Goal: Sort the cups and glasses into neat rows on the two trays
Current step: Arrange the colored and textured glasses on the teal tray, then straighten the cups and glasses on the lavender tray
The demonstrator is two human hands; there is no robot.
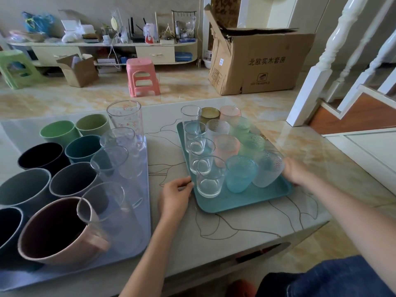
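Arms: bare, no sleeves showing
Left hand (176, 195): bare, no rings
Right hand (296, 171): bare
Legs: dark blue denim (334, 277)

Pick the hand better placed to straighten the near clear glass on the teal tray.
Left. The left hand rests at the teal tray edge right beside that clear glass; the right hand sits across the tray.
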